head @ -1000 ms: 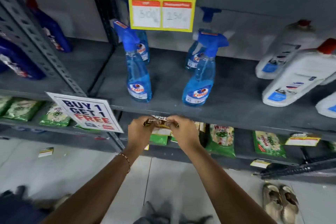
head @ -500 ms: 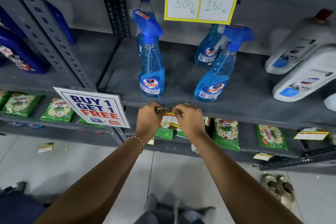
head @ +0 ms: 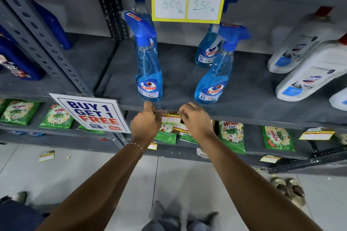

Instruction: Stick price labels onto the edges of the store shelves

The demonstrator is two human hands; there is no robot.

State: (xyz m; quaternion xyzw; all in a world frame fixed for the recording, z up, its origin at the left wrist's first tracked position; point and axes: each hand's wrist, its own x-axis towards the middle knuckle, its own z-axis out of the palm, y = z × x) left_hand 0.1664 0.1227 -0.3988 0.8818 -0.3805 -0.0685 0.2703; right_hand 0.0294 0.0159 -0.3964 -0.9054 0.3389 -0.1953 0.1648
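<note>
a: yellow-and-brown paper, white boxes on it: the price label (head: 170, 117) is pressed flat to the front edge of the shelf (head: 244, 116), just below the two blue spray bottles (head: 149, 73).

b: long axis?

a: runs along the shelf edge, left to right. top border level with the lip, as far as i can judge; the lower part hangs just under it.

b: hands relative to the label?

a: one at each end. left hand (head: 145, 124) pinches the left end, fingers curled closed over it. right hand (head: 195, 118) pinches the right end between thumb and fingertips. both touching it, neither nearer than the other; label lies between them.

b: what does the coming move turn on?

a: judgement: keeping that axis parallel to the edge while pressing inward against the shelf face. if one end drops it goes on crooked.

b: is it stuck yet?

a: cannot tell. adhesive side hidden.

b: surroundings, from the label outward?

a: a "buy 1 get 1 free" sign (head: 92, 113) just left of the left hand. green packets (head: 231, 135) on the shelf below the label. a large price card (head: 187, 2) hangs well above.
</note>
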